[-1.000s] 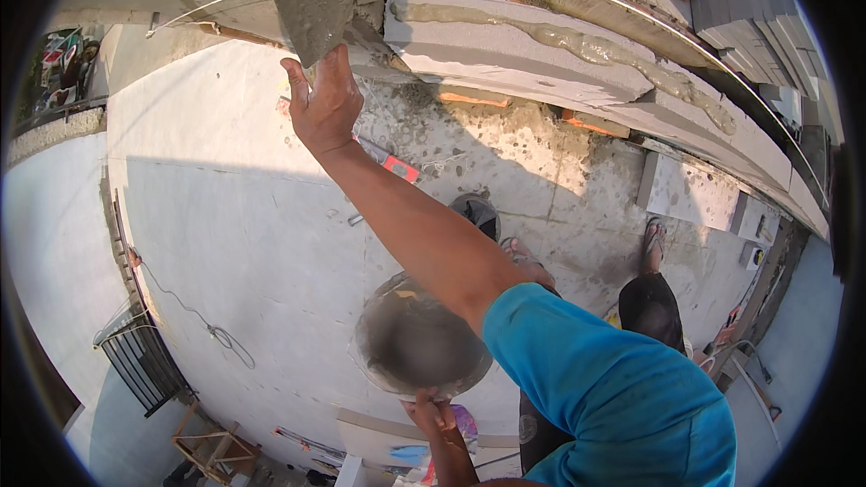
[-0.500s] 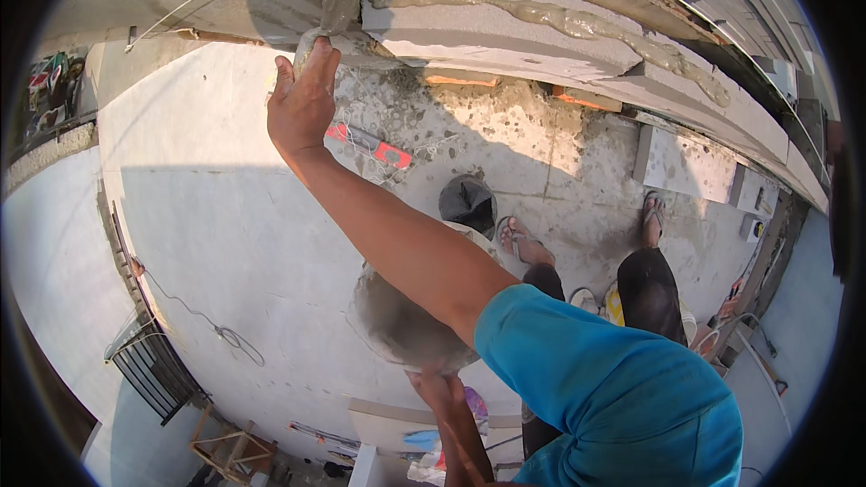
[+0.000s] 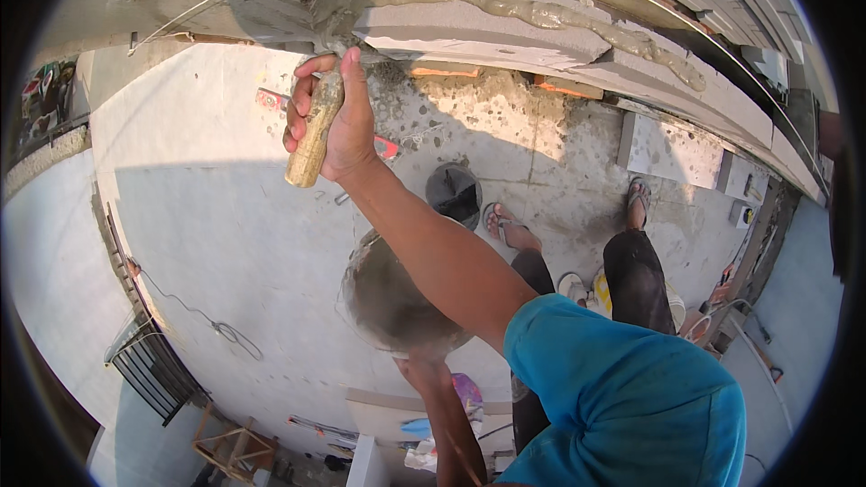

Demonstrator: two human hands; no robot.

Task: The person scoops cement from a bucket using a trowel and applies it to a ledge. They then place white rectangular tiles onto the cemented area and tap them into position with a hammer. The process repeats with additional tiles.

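The trowel point(image 3: 313, 146) is up at 11 o'clock, its handle in the right hand point(image 3: 350, 129), fingers curled round it. Half a second ago I saw the back of that hand; now it has turned over and the yellow handle shows. The left hand point(image 3: 424, 372) holds the round bowl point(image 3: 361, 325) near 6 o'clock. Wet grey mortar point(image 3: 546, 14) lies on pale blocks point(image 3: 474, 33) at 1 o'clock.

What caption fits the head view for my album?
Right hand holds a trowel by pale blocks; left hand supports a round basin.
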